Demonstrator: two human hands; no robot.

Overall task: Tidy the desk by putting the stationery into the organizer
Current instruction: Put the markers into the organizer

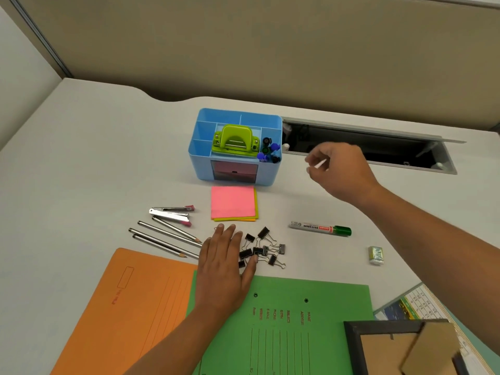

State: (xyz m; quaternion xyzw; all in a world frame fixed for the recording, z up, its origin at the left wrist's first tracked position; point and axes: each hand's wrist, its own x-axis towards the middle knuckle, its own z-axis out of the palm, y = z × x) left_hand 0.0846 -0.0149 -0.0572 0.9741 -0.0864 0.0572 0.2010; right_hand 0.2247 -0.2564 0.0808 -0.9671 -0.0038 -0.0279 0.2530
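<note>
Now resting left hand (227, 266) flat on the desk (81, 158), fingers straight, touching the binder clips (266, 249). Further right, hovering right hand (338, 169) just beside the blue organizer (197, 158), pinching a small white stick (320, 163) between thumb and fingers; too small for identifying. Probably carrying it to a compartment: aiming for the right slot holding markers (269, 152) or a back slot, keeping it upright, lowering past the rim before releasing. Lying around, left to right: orange folder (130, 307), pencils (165, 239), silver staplers (170, 211), sticky notes (232, 203), green folder (284, 326), whiteboard marker (319, 228), eraser (376, 255). Filling the middle compartment, green hole punch (235, 142), crowding the marker slot.
</note>
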